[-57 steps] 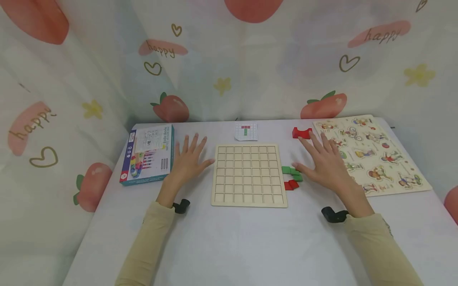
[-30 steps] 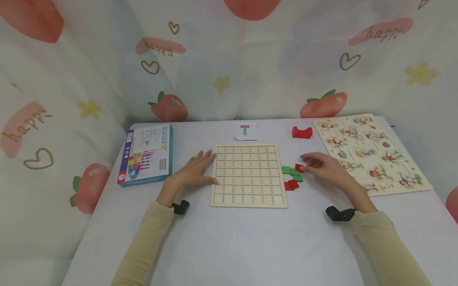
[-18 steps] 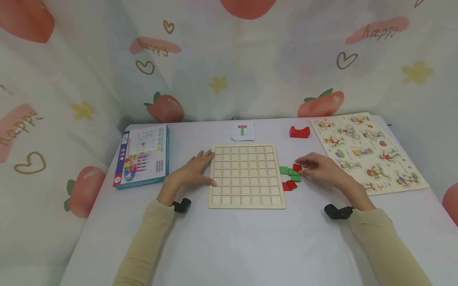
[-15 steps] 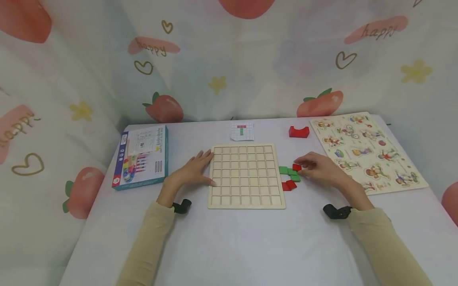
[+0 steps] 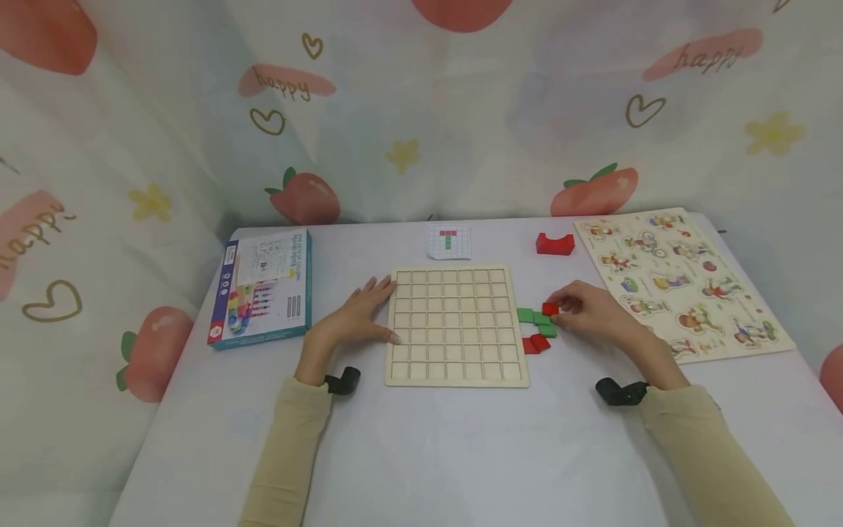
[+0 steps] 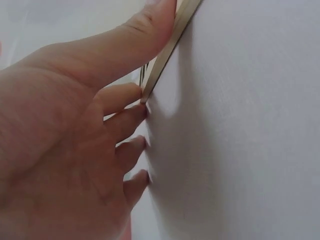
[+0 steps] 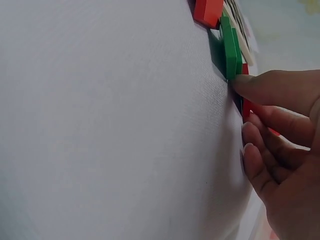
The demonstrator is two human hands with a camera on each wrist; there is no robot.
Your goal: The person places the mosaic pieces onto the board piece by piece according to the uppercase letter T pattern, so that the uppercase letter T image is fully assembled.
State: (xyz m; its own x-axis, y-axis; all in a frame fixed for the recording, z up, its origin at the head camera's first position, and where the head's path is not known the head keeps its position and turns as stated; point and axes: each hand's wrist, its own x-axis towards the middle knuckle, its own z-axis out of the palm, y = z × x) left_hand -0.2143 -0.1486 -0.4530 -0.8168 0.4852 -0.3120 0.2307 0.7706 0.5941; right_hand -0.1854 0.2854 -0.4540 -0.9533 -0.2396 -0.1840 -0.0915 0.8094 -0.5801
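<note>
The right hand [image 5: 589, 313] pinched a small red square tile [image 5: 549, 309], which was near the right edge of the pale wooden grid board [image 5: 454, 320]. The left hand [image 5: 350, 318], its fingers spread, touched the opposite edge.

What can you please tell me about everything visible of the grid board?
The board is pale, thin and roughly square, wooden by its look, with rounded corners and a plain border around seven rows of seven shallow square cells, all unfilled. It lies flat on the white tabletop. The left hand touches its left edge. Green tiles and red tiles lie beside its right edge; whether any touches it is unclear.
</note>
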